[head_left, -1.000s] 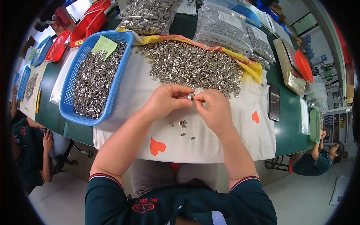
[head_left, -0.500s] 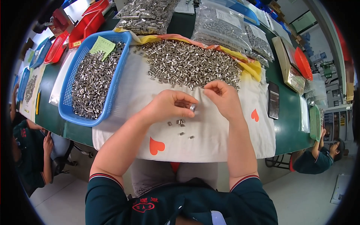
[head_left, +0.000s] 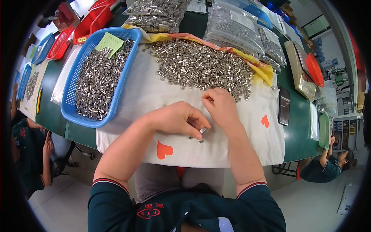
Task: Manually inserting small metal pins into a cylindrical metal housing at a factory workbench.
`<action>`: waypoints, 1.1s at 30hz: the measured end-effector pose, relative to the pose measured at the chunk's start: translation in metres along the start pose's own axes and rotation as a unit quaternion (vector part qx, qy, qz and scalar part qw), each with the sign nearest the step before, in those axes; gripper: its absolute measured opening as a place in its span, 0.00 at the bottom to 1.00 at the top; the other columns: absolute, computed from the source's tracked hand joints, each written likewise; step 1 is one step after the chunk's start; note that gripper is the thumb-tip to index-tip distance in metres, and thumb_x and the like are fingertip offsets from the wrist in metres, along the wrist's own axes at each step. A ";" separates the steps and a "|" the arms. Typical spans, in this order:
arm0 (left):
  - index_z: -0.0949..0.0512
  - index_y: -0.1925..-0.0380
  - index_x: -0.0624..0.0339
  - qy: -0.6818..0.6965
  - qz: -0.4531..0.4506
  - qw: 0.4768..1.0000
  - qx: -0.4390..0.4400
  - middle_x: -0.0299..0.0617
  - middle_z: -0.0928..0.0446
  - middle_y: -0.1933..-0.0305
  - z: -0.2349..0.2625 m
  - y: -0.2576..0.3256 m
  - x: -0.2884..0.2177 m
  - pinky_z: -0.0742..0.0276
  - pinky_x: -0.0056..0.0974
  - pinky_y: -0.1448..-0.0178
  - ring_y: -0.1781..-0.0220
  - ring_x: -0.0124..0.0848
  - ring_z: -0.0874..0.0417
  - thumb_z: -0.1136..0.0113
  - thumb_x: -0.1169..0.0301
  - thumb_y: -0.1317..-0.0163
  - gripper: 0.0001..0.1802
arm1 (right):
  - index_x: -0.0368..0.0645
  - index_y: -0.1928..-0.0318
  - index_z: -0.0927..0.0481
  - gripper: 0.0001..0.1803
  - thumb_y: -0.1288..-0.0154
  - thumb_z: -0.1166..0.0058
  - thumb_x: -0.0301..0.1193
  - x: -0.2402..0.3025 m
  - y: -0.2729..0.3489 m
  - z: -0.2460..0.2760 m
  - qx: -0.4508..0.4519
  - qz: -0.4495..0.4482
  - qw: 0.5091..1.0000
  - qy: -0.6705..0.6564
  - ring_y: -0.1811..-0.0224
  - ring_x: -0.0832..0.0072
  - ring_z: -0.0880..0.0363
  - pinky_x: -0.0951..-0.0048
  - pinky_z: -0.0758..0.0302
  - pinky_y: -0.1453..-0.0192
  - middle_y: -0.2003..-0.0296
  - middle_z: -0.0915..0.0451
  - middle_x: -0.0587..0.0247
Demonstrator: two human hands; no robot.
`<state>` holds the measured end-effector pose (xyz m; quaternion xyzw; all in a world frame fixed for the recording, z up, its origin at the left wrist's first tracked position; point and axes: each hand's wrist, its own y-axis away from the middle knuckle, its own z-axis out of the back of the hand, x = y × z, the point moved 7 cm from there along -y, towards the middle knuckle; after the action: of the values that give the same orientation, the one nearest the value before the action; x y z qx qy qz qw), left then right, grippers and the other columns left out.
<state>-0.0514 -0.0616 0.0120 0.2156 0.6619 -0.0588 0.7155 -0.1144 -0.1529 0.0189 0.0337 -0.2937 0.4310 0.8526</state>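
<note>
My left hand [head_left: 179,118] is closed over the near part of the white cloth [head_left: 135,100]. Between its thumb and fingertips it grips a small round silver metal piece [head_left: 203,130]. Just below these fingertips lies a loose metal sleeve [head_left: 200,141]; others nearby are mostly covered by the hand. My right hand [head_left: 221,106] is at the near edge of the pile of small metal sleeves [head_left: 201,63], with thumb and forefinger pinched together. Whatever may be in that pinch is hidden.
A blue basket [head_left: 68,92] full of similar sleeves stands at left, a green note on top. Behind the pile lie plastic bags of metal parts [head_left: 235,29]. A dark phone [head_left: 284,106] rests at right. Other people sit left [head_left: 34,154] and right [head_left: 322,168].
My left hand has moved nearer and slightly right with the silver piece, now covering most of the loose sleeves. My right hand has come slightly left and nearer. The view has shifted slightly.
</note>
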 end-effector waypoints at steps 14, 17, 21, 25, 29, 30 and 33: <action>0.26 0.57 0.64 0.222 -0.029 0.957 -0.184 0.33 0.25 0.67 0.038 -0.007 0.022 0.28 0.25 0.60 0.66 0.19 0.26 0.39 0.79 0.50 0.17 | 0.40 0.72 0.22 0.04 0.52 0.47 0.22 0.012 0.007 0.007 -0.013 0.051 0.994 0.092 0.66 0.65 0.26 0.68 0.30 0.59 0.72 0.25 0.60; 0.28 0.56 0.65 0.235 -0.028 0.947 -0.217 0.35 0.24 0.65 0.042 -0.007 0.024 0.28 0.25 0.60 0.65 0.20 0.24 0.40 0.79 0.48 0.18 | 0.39 0.69 0.22 0.05 0.48 0.49 0.21 -0.001 0.007 0.017 -0.012 -0.093 0.981 -0.172 0.66 0.70 0.25 0.74 0.29 0.61 0.71 0.24 0.62; 0.27 0.56 0.65 0.217 -0.040 0.945 -0.241 0.36 0.24 0.65 0.047 -0.003 0.021 0.28 0.24 0.61 0.65 0.19 0.24 0.40 0.78 0.48 0.17 | 0.38 0.66 0.23 0.06 0.47 0.50 0.21 0.008 0.007 0.017 -0.003 -0.018 0.952 -0.306 0.70 0.78 0.25 0.79 0.29 0.64 0.70 0.23 0.64; 0.27 0.56 0.65 0.220 -0.049 0.948 -0.223 0.36 0.24 0.65 0.043 -0.008 0.023 0.28 0.24 0.61 0.65 0.20 0.24 0.39 0.78 0.49 0.18 | 0.38 0.67 0.24 0.06 0.47 0.47 0.19 0.006 0.009 0.010 0.014 -0.057 0.936 -0.347 0.68 0.81 0.26 0.80 0.30 0.60 0.70 0.23 0.66; 0.27 0.56 0.65 0.210 -0.050 0.950 -0.226 0.36 0.24 0.66 0.043 -0.008 0.026 0.28 0.24 0.61 0.65 0.20 0.24 0.39 0.78 0.50 0.18 | 0.38 0.70 0.25 0.05 0.49 0.46 0.19 0.019 0.011 0.018 -0.017 -0.036 0.960 -0.278 0.69 0.81 0.26 0.80 0.30 0.61 0.73 0.24 0.67; 0.27 0.56 0.66 0.205 -0.046 0.950 -0.229 0.36 0.23 0.66 0.043 -0.008 0.027 0.28 0.24 0.61 0.65 0.20 0.24 0.39 0.78 0.50 0.19 | 0.38 0.71 0.26 0.04 0.50 0.46 0.19 0.022 0.011 0.020 -0.029 -0.017 0.970 -0.239 0.70 0.81 0.26 0.80 0.30 0.62 0.74 0.24 0.67; 0.28 0.56 0.67 0.185 -0.038 0.951 -0.244 0.38 0.23 0.65 0.042 -0.008 0.023 0.28 0.25 0.61 0.65 0.21 0.24 0.39 0.78 0.50 0.19 | 0.38 0.72 0.26 0.04 0.50 0.46 0.18 0.019 0.012 0.021 -0.041 -0.014 0.968 -0.245 0.70 0.82 0.26 0.80 0.30 0.63 0.75 0.24 0.68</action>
<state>-0.0130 -0.0805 -0.0108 0.0164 0.7846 0.1179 0.6085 -0.1249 -0.1385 0.0436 0.1078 -0.5107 0.3856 0.7608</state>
